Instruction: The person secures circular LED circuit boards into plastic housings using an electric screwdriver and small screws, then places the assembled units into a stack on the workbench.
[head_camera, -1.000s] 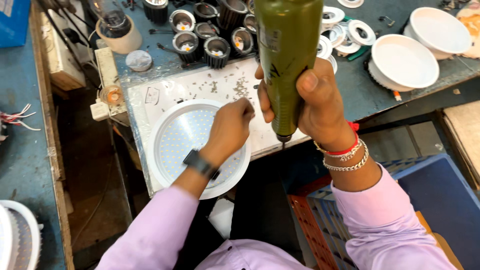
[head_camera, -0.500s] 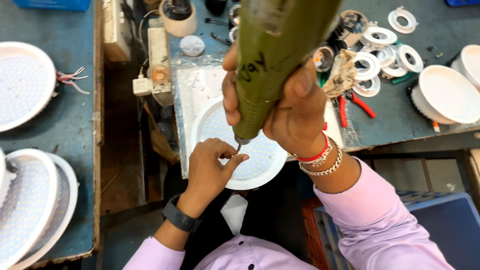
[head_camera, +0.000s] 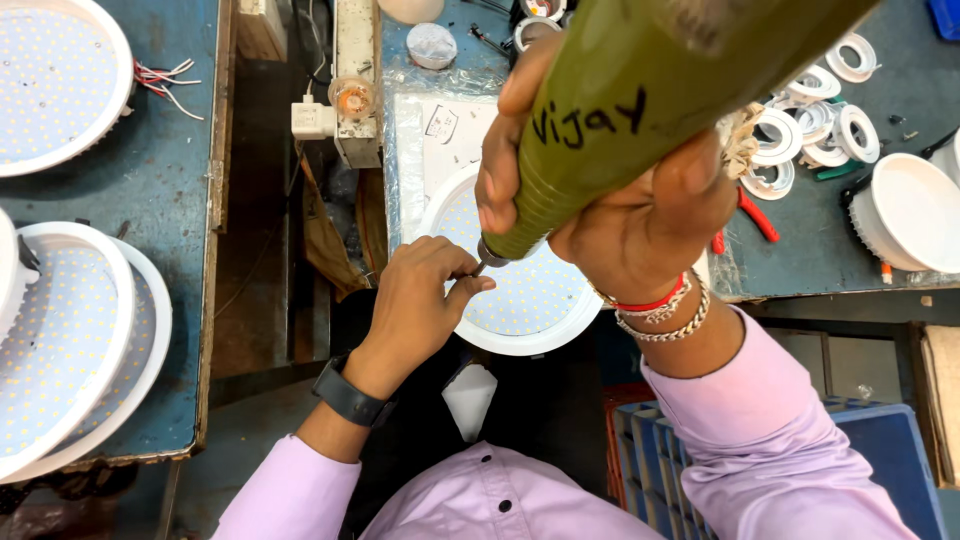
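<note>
Item: green electric screwdriver (head_camera: 640, 110), long cylindrical body with handwritten lettering on its side, held in the right hand (head_camera: 640, 215). The fingers are wrapped tightly round the barrel, with the tool tilted and its nose pointing down and to the left. At the wrist sit a red thread and beaded bracelets.

Item: left hand (head_camera: 420, 295), dark watch at the wrist. Thumb and forefinger are pressed together in a pinch at the driver's tip (head_camera: 487, 258). What sits between the fingertips is too small to tell — probably a screw or the bit itself.

Item: round white LED panel light (head_camera: 525, 300), diode face up, lying on the plastic-covered pad at the near edge of the blue workbench (head_camera: 810, 255). It lies directly beneath both hands; the tool tip hangs just above its left portion, apart from the surface as far as can be judged.

Handling note, as judgement: the seating at the tip goes best with the barrel kept still and the pinching fingers doing the fine alignment. The tip should be square to the small part before any pressure, with the fingertips clear of the bit's end — a slip here would land on the diode face.

Nearby: more finished panel lights (head_camera: 50, 85) on the left bench, white trim rings (head_camera: 800, 120) and red-handled pliers (head_camera: 755, 215) at right.
</note>
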